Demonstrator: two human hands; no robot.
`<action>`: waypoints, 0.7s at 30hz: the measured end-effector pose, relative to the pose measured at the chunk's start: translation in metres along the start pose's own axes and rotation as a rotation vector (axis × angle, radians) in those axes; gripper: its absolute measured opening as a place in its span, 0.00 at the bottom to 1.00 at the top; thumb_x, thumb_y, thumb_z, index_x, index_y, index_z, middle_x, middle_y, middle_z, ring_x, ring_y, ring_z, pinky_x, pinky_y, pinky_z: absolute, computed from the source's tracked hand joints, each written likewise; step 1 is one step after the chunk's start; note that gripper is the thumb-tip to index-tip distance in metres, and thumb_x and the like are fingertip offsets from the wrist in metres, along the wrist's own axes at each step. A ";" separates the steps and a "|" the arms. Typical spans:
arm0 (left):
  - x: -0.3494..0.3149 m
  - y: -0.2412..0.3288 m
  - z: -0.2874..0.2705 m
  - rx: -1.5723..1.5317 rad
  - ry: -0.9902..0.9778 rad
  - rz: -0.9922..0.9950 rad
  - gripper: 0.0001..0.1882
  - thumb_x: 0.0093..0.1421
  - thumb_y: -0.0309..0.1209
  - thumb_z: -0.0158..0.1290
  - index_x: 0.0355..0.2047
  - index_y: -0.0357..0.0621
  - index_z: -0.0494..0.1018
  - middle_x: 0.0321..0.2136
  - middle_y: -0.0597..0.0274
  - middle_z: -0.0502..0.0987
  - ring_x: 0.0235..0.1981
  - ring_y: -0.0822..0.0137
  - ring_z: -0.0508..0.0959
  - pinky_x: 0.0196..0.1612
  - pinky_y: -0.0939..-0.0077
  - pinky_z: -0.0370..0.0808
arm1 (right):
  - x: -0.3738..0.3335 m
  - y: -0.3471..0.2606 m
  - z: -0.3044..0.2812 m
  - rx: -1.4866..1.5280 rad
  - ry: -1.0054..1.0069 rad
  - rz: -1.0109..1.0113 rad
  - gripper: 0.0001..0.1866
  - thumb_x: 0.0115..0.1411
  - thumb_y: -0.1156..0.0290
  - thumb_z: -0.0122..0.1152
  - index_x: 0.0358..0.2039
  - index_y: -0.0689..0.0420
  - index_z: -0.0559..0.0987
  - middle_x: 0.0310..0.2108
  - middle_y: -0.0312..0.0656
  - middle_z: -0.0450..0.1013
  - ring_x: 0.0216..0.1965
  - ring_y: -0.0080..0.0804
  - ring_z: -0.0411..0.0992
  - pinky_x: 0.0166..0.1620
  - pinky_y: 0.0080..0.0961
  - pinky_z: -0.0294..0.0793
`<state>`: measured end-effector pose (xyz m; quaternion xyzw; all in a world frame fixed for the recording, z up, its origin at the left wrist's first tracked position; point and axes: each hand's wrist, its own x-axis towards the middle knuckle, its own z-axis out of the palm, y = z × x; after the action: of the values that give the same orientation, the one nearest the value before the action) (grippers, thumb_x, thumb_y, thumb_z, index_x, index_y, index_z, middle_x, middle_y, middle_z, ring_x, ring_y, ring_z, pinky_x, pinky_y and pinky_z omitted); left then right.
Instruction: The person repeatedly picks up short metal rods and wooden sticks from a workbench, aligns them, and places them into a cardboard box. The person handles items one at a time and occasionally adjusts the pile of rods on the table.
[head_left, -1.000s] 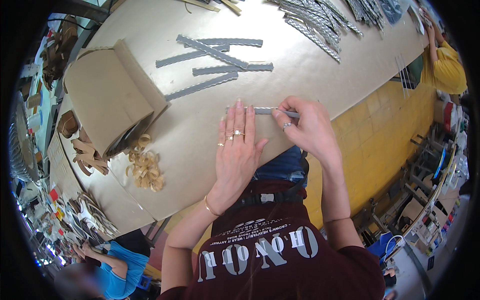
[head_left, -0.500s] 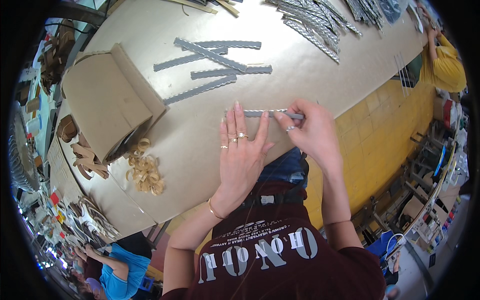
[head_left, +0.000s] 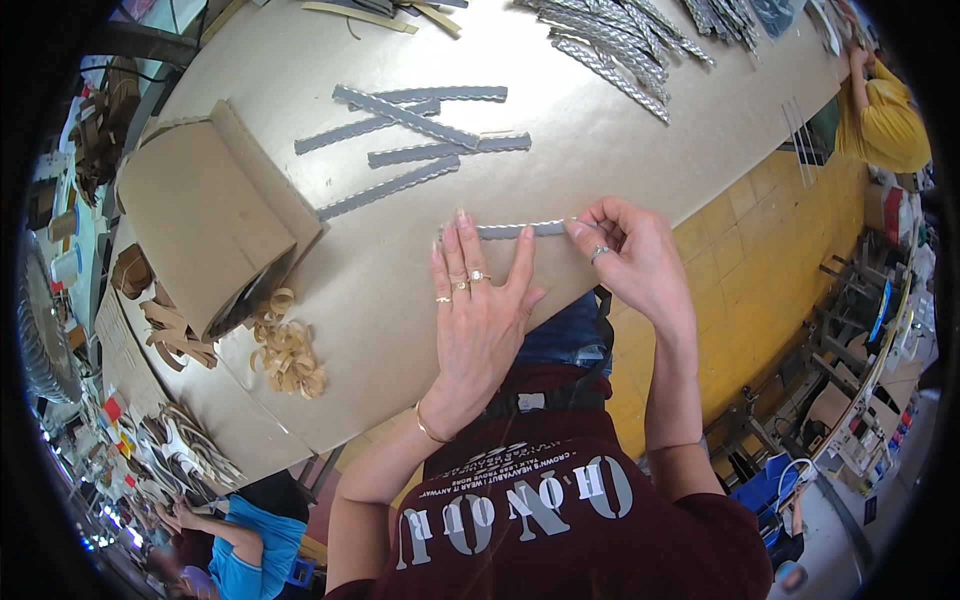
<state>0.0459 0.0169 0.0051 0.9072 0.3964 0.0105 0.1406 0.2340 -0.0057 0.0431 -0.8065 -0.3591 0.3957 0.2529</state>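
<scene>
A slim grey strip with a silver braided edge (head_left: 550,229) lies across the table in front of me. My left hand (head_left: 478,310) rests flat over its left part, fingers spread and pressing it down. At the strip's right end, my right hand (head_left: 640,255) pinches it between thumb and curled fingers, which hide the tip. Farther off and to the left, several similar grey strips with braided edges (head_left: 440,151) lie loosely crossed on one another.
An open cardboard box (head_left: 205,210) lies on its side at the left, with curled tan peelings (head_left: 285,355) beside it. Silver braided lengths (head_left: 620,55) are heaped at the far side. One person in yellow (head_left: 890,125) is at far right, another in blue (head_left: 255,540) at lower left.
My right thumb and fingers have slid right along the strip to its end, baring more of its grey face. My left hand keeps pressing in much the same place.
</scene>
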 end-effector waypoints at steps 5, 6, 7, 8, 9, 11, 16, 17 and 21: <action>0.001 0.001 0.000 0.014 -0.005 0.000 0.33 0.64 0.48 0.52 0.69 0.60 0.60 0.67 0.26 0.51 0.68 0.34 0.55 0.68 0.45 0.53 | 0.001 0.002 0.005 -0.012 0.043 -0.030 0.10 0.60 0.69 0.65 0.30 0.64 0.80 0.17 0.34 0.69 0.18 0.19 0.64 0.23 0.22 0.62; 0.001 0.001 0.000 0.029 -0.007 0.003 0.33 0.64 0.48 0.52 0.69 0.61 0.60 0.67 0.26 0.51 0.68 0.34 0.55 0.68 0.45 0.53 | 0.001 0.001 0.005 -0.032 0.049 -0.023 0.09 0.59 0.68 0.65 0.30 0.63 0.80 0.16 0.38 0.71 0.18 0.25 0.67 0.24 0.26 0.65; 0.001 0.001 -0.001 0.035 -0.008 0.005 0.33 0.64 0.48 0.52 0.69 0.62 0.60 0.67 0.26 0.51 0.68 0.34 0.55 0.68 0.45 0.53 | 0.001 0.001 0.005 -0.052 0.054 -0.016 0.09 0.59 0.68 0.64 0.29 0.61 0.80 0.16 0.42 0.72 0.17 0.31 0.71 0.26 0.29 0.68; 0.002 0.001 -0.001 0.042 -0.009 0.008 0.33 0.64 0.48 0.51 0.69 0.63 0.60 0.66 0.26 0.51 0.67 0.34 0.56 0.68 0.45 0.53 | 0.000 0.000 0.005 -0.062 0.060 -0.019 0.09 0.59 0.68 0.65 0.29 0.62 0.80 0.16 0.42 0.72 0.17 0.31 0.71 0.26 0.29 0.68; 0.002 0.001 -0.001 0.073 -0.003 0.017 0.33 0.64 0.50 0.51 0.69 0.65 0.60 0.66 0.25 0.53 0.67 0.34 0.57 0.68 0.45 0.54 | 0.000 0.000 0.006 -0.072 0.067 -0.023 0.09 0.59 0.68 0.65 0.29 0.62 0.80 0.16 0.42 0.72 0.17 0.31 0.71 0.26 0.29 0.68; 0.003 0.002 -0.002 0.129 0.015 0.036 0.33 0.64 0.53 0.50 0.68 0.67 0.60 0.64 0.24 0.56 0.65 0.34 0.61 0.67 0.45 0.57 | 0.000 -0.001 0.005 -0.086 0.070 -0.025 0.09 0.58 0.68 0.65 0.29 0.62 0.80 0.16 0.42 0.72 0.17 0.32 0.71 0.27 0.30 0.69; 0.004 0.003 -0.006 0.083 -0.017 0.014 0.31 0.65 0.49 0.50 0.68 0.67 0.60 0.66 0.24 0.52 0.66 0.33 0.58 0.68 0.45 0.53 | 0.000 -0.001 0.003 -0.087 0.056 -0.017 0.09 0.58 0.68 0.65 0.29 0.61 0.80 0.15 0.42 0.72 0.18 0.32 0.72 0.27 0.30 0.69; 0.004 0.003 -0.006 0.085 -0.020 0.014 0.31 0.65 0.49 0.50 0.68 0.67 0.60 0.66 0.24 0.52 0.66 0.33 0.58 0.68 0.45 0.53 | 0.000 -0.001 0.003 -0.086 0.058 -0.023 0.09 0.58 0.68 0.65 0.29 0.61 0.80 0.16 0.42 0.72 0.18 0.33 0.72 0.27 0.30 0.69; 0.004 0.005 -0.007 0.100 -0.029 0.007 0.31 0.66 0.48 0.50 0.69 0.68 0.60 0.66 0.24 0.52 0.67 0.33 0.57 0.68 0.45 0.53 | 0.000 0.000 0.004 -0.089 0.063 -0.023 0.09 0.58 0.67 0.65 0.29 0.61 0.80 0.16 0.43 0.73 0.19 0.34 0.73 0.27 0.30 0.70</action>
<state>0.0510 0.0183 0.0130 0.9145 0.3913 -0.0218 0.1005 0.2304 -0.0052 0.0409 -0.8249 -0.3775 0.3506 0.2326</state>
